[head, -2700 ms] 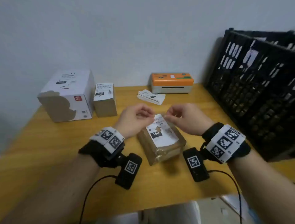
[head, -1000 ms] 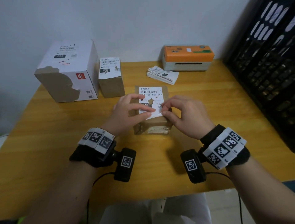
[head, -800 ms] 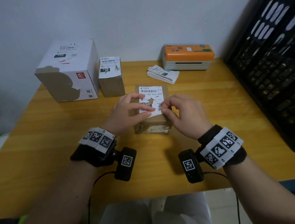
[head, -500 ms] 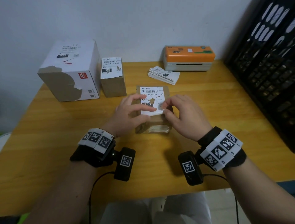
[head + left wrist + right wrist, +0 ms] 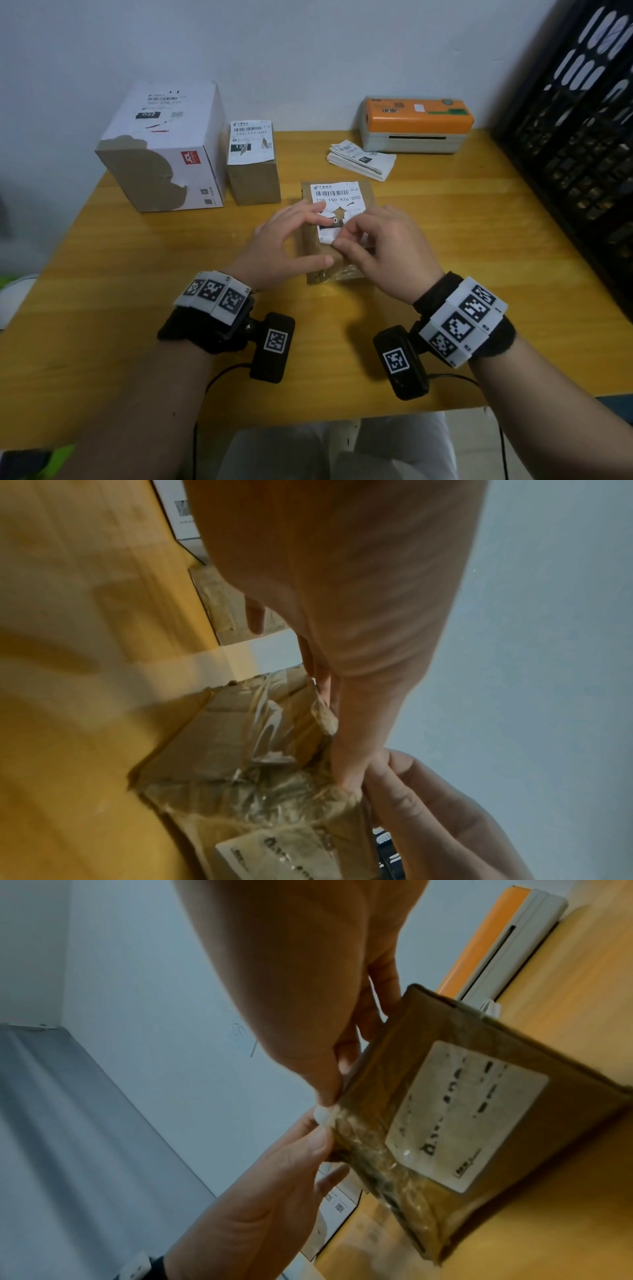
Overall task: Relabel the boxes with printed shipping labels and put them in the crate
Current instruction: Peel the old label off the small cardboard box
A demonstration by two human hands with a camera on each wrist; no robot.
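Note:
A small brown box (image 5: 318,253) lies on the wooden table (image 5: 120,308) in front of me, with a white shipping label (image 5: 337,197) on its top. My left hand (image 5: 287,240) lays straight fingers across the label's left side, and its thumb rests along the box's near top edge. The curled fingers and thumb of my right hand (image 5: 376,246) pinch the label's near edge. In the left wrist view my two thumbs meet at the taped box (image 5: 240,750) corner. The right wrist view shows the box (image 5: 565,1102) with an older label (image 5: 462,1112) on its side.
A large white box (image 5: 164,147) and a smaller labelled brown box (image 5: 253,171) stand at the back left. A stack of printed labels (image 5: 359,159) lies beside the orange label printer (image 5: 416,125). The black crate (image 5: 582,120) stands on the right.
The box has been turned square to me. The label's raised near edge has come down onto the box top, and both hands have closed in over it.

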